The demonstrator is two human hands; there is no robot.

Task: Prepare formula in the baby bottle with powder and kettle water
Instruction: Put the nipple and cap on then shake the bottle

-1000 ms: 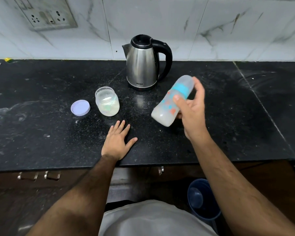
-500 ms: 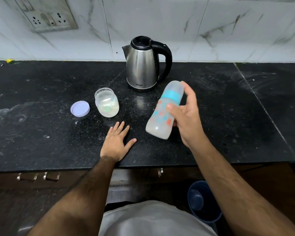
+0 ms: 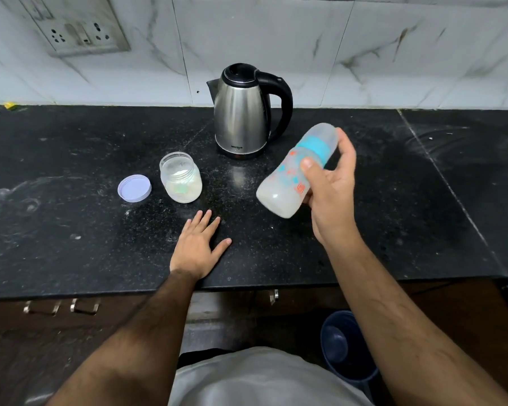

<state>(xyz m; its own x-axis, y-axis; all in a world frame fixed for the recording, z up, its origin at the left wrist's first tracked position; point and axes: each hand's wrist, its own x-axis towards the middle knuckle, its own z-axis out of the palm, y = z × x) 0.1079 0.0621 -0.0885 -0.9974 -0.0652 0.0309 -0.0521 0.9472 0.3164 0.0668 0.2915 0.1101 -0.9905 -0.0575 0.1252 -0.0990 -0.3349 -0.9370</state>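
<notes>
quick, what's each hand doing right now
Left hand: open, flat on the counter, holding nothing.
Right hand: gripping the baby bottle, tilted above the counter.

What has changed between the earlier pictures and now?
The right hand keeps its grip on the baby bottle, which dipped lower and rose again, always tilted. The left hand stays flat on the counter; kettle, jar and lid are unmoved.
</notes>
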